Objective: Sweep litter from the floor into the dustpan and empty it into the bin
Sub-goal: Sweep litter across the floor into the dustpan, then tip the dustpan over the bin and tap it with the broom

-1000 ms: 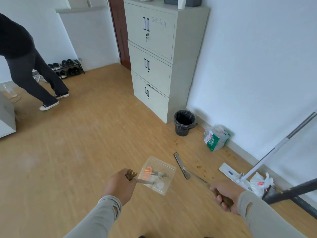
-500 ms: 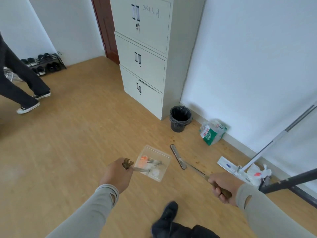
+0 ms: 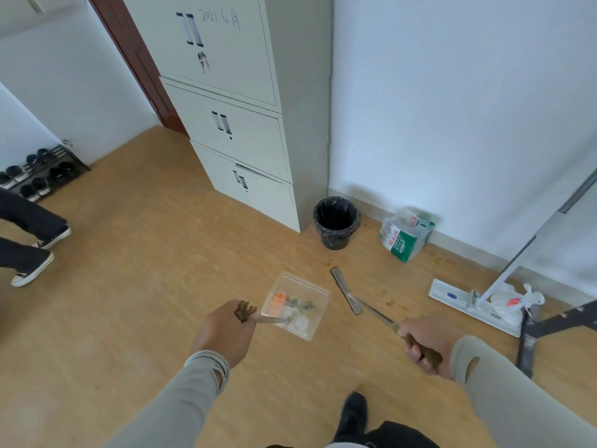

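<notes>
My left hand (image 3: 224,331) grips the handle of a clear plastic dustpan (image 3: 315,294), held level above the wooden floor. Inside the pan lie small bits of litter (image 3: 292,305), one orange, the others grey and white. My right hand (image 3: 426,344) is closed on the brown handle of a thin long-handled broom (image 3: 347,291), whose narrow grey head points toward the bin. The black-lined bin (image 3: 336,223) stands on the floor beside the cabinet, ahead of the dustpan and apart from it.
A tall grey filing cabinet (image 3: 232,124) stands left of the bin. A green-and-white bag (image 3: 405,237), a flat mop (image 3: 465,300) and a white plastic bag (image 3: 513,300) lie along the right wall. Another person's legs (image 3: 26,240) are at far left. My shoe (image 3: 353,412) is below.
I have walked closer to the bin, which now looks larger and nearer. Both hands keep their grips; dustpan and broom have travelled forward with me. The other person has shifted left.
</notes>
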`<state>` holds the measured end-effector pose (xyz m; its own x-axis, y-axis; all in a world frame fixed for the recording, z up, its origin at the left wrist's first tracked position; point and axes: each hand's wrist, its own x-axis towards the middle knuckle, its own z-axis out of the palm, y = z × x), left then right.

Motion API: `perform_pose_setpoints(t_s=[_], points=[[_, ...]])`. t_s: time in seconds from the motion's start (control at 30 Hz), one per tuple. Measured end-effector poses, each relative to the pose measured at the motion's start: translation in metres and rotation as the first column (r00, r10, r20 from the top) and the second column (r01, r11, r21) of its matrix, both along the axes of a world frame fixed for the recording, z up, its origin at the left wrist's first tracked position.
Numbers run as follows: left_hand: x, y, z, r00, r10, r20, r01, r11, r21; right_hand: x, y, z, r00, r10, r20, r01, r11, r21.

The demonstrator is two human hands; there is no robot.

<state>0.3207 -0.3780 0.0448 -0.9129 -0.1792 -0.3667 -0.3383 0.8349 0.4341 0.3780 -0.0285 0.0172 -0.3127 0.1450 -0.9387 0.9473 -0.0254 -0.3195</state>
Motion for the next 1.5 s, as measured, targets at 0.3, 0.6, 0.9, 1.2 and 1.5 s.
perform_pose_setpoints(t_s=[0.3,0.6,0.9,1.2,1.5], points=[[-0.079,-0.005,0.014,0.995,-0.102,-0.008,0.102,0.995,-0.001,-0.032,-0.001,0.007,0.991,-0.135,-0.014,0.135,0.991,-0.009],[-0.184,-0.032,0.042,0.947,-0.313,-0.073,0.313,0.95,-0.004,-0.067,-0.037,0.021,0.949,-0.309,-0.065,0.312,0.949,0.047],[-0.3,-0.064,0.072,0.844,-0.5,-0.195,0.512,0.859,0.011,-0.12,-0.085,0.07,0.867,-0.445,-0.225,0.472,0.878,0.081],[-0.37,-0.054,0.1,0.761,-0.568,-0.313,0.604,0.797,0.021,-0.104,-0.131,0.077,0.815,-0.538,-0.217,0.56,0.826,0.056],[-0.403,-0.006,0.121,0.594,-0.747,-0.298,0.732,0.656,-0.186,-0.184,-0.12,0.049,0.896,-0.403,-0.187,0.44,0.862,0.25]])
